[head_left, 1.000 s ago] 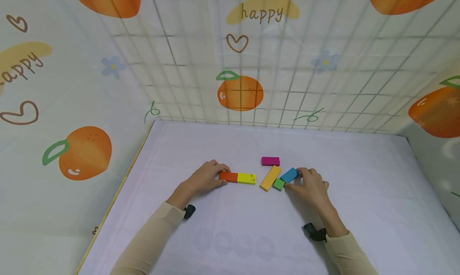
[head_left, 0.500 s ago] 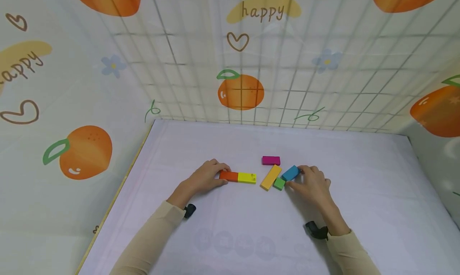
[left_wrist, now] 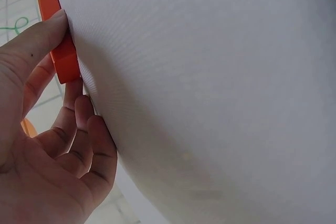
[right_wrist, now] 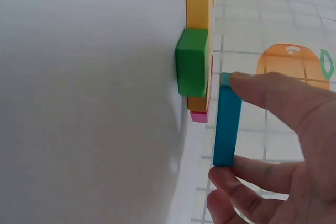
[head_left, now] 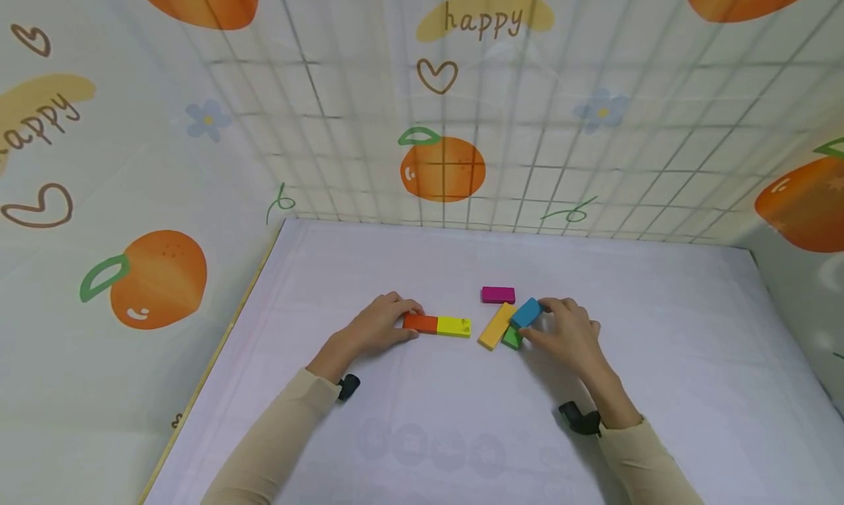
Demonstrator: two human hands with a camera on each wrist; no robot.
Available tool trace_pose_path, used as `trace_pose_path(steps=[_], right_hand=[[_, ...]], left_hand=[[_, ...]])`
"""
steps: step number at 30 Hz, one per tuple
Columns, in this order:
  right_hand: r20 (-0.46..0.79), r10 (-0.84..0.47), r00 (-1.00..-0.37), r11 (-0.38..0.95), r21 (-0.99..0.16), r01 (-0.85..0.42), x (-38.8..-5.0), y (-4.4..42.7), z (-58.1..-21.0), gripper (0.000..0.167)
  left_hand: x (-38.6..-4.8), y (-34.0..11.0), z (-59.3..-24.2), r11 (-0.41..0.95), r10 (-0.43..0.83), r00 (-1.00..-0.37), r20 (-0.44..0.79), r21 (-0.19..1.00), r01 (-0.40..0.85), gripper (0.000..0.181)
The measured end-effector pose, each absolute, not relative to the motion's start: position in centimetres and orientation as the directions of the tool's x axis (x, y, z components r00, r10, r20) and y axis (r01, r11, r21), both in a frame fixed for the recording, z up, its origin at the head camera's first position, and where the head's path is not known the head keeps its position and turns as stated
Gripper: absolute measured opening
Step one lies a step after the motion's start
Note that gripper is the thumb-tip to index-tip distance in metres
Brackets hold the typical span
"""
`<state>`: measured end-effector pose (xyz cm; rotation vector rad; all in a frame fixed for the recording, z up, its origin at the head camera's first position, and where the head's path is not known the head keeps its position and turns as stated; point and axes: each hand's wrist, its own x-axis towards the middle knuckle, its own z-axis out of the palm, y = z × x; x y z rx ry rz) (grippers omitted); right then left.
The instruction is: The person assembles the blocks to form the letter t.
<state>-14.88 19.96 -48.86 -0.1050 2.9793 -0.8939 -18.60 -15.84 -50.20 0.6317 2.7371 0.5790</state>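
Observation:
A red-orange block [head_left: 422,324] lies end to end with a yellow block [head_left: 454,327]. The left hand [head_left: 377,327] pinches the red-orange block's left end between thumb and fingers, seen also in the left wrist view on the red-orange block [left_wrist: 67,64]. Between thumb and fingertips the right hand [head_left: 571,336] holds a blue block [head_left: 527,313]; in the right wrist view the blue block [right_wrist: 227,124] is raised off the table. Below it are a green block [head_left: 511,337], partly covered from the head view, and an orange block [head_left: 496,327] lying at a slant.
A magenta block [head_left: 497,295] lies behind the orange block. The white tabletop [head_left: 422,263] ends at a printed cloth wall [head_left: 369,175] at the back, with more cloth at both sides.
The right hand has lifted the blue block off the table and moved it slightly to the left, over part of the green block. The left hand keeps its grip and place.

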Motion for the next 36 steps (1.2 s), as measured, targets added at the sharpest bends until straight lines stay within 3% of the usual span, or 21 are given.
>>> trace_pose_path(steps=[36], right_hand=[[0.081, -0.346, -0.935, 0.715, -0.622, -0.319, -18.9, 14.0, -47.2, 0.066]], left_hand=[[-18.4, -15.7, -49.8, 0.820, 0.468, -0.868, -0.168, 0.448, 0.356, 0.036]])
